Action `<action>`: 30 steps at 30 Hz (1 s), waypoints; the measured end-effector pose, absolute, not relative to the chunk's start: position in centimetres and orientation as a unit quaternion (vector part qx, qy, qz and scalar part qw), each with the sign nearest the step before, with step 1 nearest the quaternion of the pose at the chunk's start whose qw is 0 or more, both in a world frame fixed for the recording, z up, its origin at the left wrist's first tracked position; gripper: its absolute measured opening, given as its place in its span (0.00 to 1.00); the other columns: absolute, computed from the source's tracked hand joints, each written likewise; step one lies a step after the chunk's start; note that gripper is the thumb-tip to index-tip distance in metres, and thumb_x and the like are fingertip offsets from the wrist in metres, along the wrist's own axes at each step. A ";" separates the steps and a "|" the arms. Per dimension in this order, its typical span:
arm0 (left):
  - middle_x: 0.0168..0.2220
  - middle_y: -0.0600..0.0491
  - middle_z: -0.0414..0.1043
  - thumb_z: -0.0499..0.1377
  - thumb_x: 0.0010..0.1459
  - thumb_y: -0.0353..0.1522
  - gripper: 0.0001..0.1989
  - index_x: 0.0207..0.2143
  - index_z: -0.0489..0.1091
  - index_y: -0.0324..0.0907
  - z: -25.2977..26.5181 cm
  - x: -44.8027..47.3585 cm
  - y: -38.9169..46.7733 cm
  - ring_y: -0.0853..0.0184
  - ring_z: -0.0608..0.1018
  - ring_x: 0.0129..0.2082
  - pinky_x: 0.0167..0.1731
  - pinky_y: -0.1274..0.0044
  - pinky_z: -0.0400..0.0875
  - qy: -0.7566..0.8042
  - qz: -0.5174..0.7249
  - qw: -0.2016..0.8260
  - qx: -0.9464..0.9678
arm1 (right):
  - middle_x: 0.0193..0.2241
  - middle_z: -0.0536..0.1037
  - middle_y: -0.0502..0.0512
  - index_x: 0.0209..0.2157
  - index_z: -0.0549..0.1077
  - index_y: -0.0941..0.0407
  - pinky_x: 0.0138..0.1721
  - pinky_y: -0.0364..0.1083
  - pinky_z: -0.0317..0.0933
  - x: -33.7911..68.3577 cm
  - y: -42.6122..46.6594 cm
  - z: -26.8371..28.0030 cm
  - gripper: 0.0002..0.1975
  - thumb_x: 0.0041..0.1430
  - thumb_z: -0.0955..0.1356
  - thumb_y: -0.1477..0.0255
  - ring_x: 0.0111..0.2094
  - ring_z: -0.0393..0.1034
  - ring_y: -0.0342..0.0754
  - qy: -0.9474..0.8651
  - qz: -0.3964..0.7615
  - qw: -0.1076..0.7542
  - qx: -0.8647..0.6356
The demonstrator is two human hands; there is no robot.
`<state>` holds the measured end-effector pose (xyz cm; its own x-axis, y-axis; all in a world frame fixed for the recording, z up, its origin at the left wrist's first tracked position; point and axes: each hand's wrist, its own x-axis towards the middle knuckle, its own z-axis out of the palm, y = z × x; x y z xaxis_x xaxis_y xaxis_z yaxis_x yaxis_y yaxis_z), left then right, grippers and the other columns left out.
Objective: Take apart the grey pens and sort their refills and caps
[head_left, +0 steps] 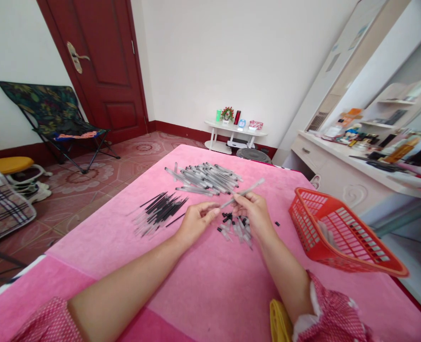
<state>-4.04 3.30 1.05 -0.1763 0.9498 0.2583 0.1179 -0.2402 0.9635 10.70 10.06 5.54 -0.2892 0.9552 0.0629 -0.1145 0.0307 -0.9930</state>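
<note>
A translucent pen barrel is held slantwise above the pink table cover. My right hand is closed around its middle with thumb and fingers. My left hand pinches its lower left end; whether a refill or cap is there too, I cannot tell. Beneath my right hand lie clear pen caps and small black plugs. Black ink refills are spread in a bundle left of my left hand. Beyond both hands is a pile of grey translucent pen barrels.
An orange-red plastic basket stands at the right, with some pale items inside. A yellow cloth lies by my right forearm. One loose black plug sits right of the caps. Beyond the table are a folding chair and a cluttered dresser.
</note>
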 end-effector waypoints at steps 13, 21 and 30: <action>0.20 0.54 0.70 0.54 0.51 0.39 0.12 0.24 0.69 0.39 3.4 -11.7 0.5 0.70 0.70 0.19 0.22 0.80 0.61 0.643 0.405 0.280 0.587 | 0.18 0.72 0.50 0.23 0.70 0.60 0.17 0.39 0.60 11.7 10.9 6.1 0.10 0.42 0.71 0.68 0.15 0.63 0.38 -0.458 0.570 0.571 -0.373; 0.25 0.50 0.74 0.52 0.51 0.45 0.17 0.28 0.74 0.44 4.8 -16.6 -4.3 0.62 0.72 0.26 0.25 0.76 0.57 0.815 0.213 0.012 0.538 | 0.18 0.73 0.50 0.25 0.70 0.60 0.16 0.38 0.62 10.4 9.7 5.8 0.10 0.43 0.70 0.67 0.16 0.65 0.39 -0.550 0.587 0.469 -0.366; 0.40 0.44 0.74 0.57 0.51 0.45 0.23 0.43 0.72 0.38 6.9 -9.5 0.5 0.61 0.74 0.38 0.38 0.73 0.65 0.572 0.520 0.358 0.524 | 0.17 0.75 0.53 0.25 0.69 0.61 0.11 0.35 0.48 10.5 8.2 6.5 0.06 0.45 0.66 0.72 0.11 0.60 0.37 -0.621 0.728 0.167 -0.236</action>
<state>-9.53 0.50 6.89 -0.1959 0.9712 0.1358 0.2271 -0.0898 0.9697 10.52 8.19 6.54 -0.8329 0.5361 -0.1373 0.0507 -0.1730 -0.9836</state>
